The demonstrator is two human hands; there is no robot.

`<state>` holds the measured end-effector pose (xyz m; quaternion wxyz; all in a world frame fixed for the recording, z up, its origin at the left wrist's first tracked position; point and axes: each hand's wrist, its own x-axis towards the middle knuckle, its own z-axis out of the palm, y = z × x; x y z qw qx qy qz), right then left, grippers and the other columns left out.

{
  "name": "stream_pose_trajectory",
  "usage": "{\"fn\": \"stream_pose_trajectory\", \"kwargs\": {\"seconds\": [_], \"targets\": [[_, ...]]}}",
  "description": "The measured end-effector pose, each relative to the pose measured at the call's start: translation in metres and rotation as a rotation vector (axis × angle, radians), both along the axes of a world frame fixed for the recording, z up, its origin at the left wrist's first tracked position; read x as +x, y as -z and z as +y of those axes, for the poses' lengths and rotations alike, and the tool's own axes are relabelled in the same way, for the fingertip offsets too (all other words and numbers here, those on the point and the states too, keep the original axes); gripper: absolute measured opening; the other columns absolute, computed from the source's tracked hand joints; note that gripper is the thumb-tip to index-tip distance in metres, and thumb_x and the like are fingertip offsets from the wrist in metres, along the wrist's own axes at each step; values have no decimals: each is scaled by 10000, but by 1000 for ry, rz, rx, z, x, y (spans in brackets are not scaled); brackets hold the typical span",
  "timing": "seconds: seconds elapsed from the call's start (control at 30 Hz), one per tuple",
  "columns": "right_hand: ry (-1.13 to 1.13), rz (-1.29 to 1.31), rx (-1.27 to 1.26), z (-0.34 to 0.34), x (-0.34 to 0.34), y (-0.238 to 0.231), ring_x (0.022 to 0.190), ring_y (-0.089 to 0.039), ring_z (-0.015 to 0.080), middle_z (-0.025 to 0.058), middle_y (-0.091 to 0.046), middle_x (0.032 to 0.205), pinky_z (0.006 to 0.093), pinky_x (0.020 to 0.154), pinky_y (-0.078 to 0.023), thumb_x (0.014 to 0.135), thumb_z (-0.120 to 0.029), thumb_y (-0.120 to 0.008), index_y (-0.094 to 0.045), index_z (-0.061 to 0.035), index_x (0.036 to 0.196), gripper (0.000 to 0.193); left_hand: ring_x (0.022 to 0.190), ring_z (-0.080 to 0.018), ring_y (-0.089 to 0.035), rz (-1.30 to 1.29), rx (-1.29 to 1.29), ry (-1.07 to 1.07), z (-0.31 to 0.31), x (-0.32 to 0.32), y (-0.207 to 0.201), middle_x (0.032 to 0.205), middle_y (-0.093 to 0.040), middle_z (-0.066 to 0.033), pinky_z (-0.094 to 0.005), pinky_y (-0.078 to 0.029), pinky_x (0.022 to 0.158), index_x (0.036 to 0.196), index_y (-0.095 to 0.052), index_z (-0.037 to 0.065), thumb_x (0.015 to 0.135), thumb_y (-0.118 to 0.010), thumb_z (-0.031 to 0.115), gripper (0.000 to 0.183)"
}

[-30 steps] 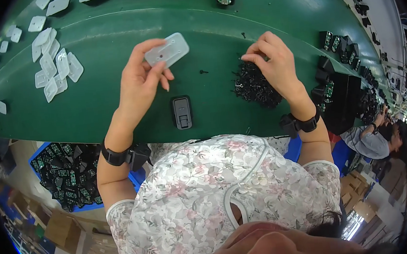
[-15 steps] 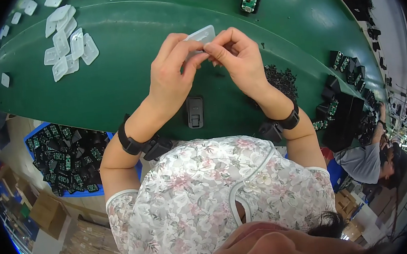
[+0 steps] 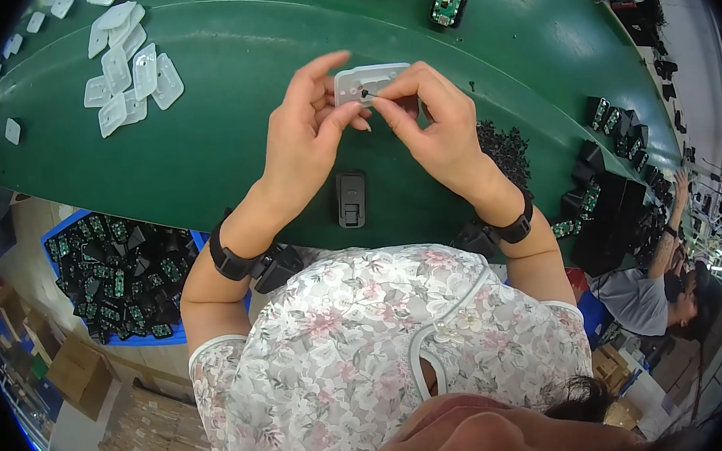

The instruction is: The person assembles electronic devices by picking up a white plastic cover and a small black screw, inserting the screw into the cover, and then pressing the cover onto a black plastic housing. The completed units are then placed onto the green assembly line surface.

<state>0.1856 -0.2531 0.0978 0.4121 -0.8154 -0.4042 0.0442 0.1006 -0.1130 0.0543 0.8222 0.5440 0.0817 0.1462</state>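
Observation:
A whitish translucent plastic cover (image 3: pixel 350 79), rounded at the corners, is held above the green table in front of me. My left hand (image 3: pixel 306 131) grips its left and lower edge with the thumb and lower fingers, while the index finger is raised off it. My right hand (image 3: pixel 433 112) pinches a small black piece with a thin stem (image 3: pixel 365 94) against the cover's face. The right fingers also hide the cover's right end. Between my forearms lies a black rectangular housing (image 3: pixel 351 199) on the table.
White covers (image 3: pixel 144 73) lie heaped at the far left. Beside my right wrist is a pile of small black pieces (image 3: pixel 505 148). Circuit boards in black housings (image 3: pixel 449 1) stand at the back and right. A blue crate (image 3: pixel 173 337) of boards is lower left; another person (image 3: pixel 633 296) is at right.
The cover has turned so that its face shows, with the black piece now visible on it. My left index finger has lifted away. At right, the other person's arm has risen.

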Motion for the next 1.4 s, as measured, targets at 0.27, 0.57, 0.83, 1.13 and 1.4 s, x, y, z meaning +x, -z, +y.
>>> {"fn": "stream_pose_trajectory", "kwargs": {"seconds": [0.27, 0.57, 0.83, 1.13, 1.4], "targets": [[116, 187, -63, 3, -6, -1, 608, -461, 33, -2, -563, 749, 195, 505, -357, 824, -32, -684, -586, -15, 831, 99, 827, -134, -634, 53, -65, 87, 3, -6, 5, 987, -625, -84, -241, -523, 717, 1035, -555, -45, 900, -562, -20, 137], [24, 16, -36, 3, -11, 11, 615, -439, 50, -5, -535, 772, 192, 532, -353, 827, -53, -687, -572, -20, 898, 140, 736, -105, -604, 8, 70, -28, 4, -9, 7, 862, -577, -41, -223, -499, 653, 900, -572, -27, 893, -604, 29, 65], [-2, 42, -32, -1, 2, -6, 724, -442, 102, 18, -541, 924, 215, 633, -375, 748, -120, -768, -575, -40, 963, 300, 793, -135, -615, 84, -32, 114, 10, -12, 1, 949, -591, -73, -248, -513, 680, 953, -567, -29, 905, -594, 28, 80], [-39, 435, -204, 4, 20, 5, 638, -439, 45, -24, -542, 775, 198, 560, -369, 774, -136, -752, -551, -48, 885, 246, 747, -109, -617, 197, -90, 208, 16, -11, 17, 891, -631, -65, -237, -514, 712, 1045, -571, -39, 919, -568, 53, 156], [-70, 526, -178, 30, 49, 24, 635, -435, 38, -25, -523, 763, 194, 563, -372, 799, -215, -758, -547, -51, 1030, 354, 642, -134, -601, 249, -44, 39, 49, 7, 35, 861, -624, -138, -228, -493, 610, 1289, -362, -57, 950, -459, 13, 360]]}}
